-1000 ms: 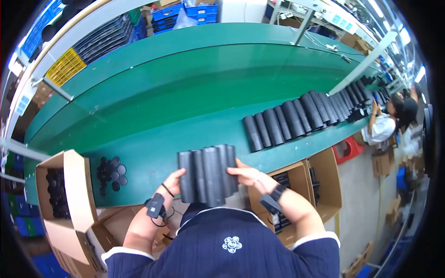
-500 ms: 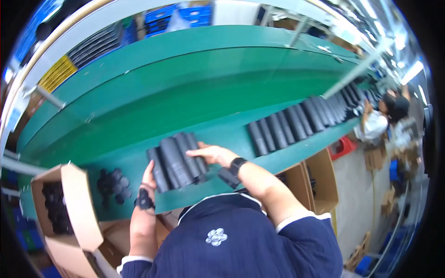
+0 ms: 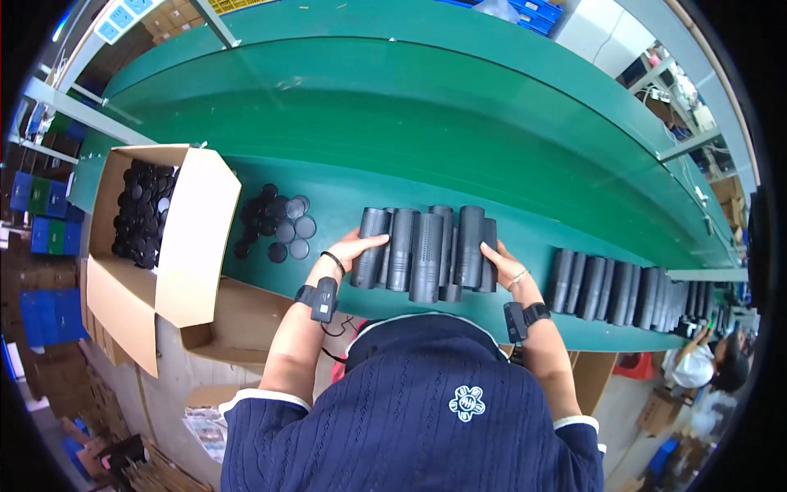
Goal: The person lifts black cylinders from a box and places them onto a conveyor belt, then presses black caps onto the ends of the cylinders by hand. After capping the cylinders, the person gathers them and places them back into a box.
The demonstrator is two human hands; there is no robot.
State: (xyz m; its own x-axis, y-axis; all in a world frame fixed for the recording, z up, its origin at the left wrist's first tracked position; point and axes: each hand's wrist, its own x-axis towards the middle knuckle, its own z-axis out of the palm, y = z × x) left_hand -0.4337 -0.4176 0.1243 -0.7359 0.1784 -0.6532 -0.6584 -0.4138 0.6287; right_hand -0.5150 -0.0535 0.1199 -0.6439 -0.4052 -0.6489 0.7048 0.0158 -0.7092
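Observation:
Several black ribbed cylinders (image 3: 425, 254) stand side by side in a bunch on the green bench, some set farther back than others. My left hand (image 3: 358, 248) grips the bunch at its left end, thumb across the leftmost cylinder. At the right end, my right hand (image 3: 507, 264) presses against the outermost cylinder, its thumb over the front. The bunch is held between both hands. The fingers behind the cylinders are partly hidden. Left of the bunch, loose black round discs (image 3: 284, 232) lie in a cluster on the bench.
An open cardboard box (image 3: 201, 238) filled with black discs stands at the left. A long row of similar black cylinders (image 3: 602, 289) extends along the bench to the right, where another person (image 3: 697, 363) is at work. A raised green ledge (image 3: 426, 123) runs behind.
The view has swung left, showing more of the box and discs. Both hands still hold the cylinders, which now stand in a wider, more staggered bunch.

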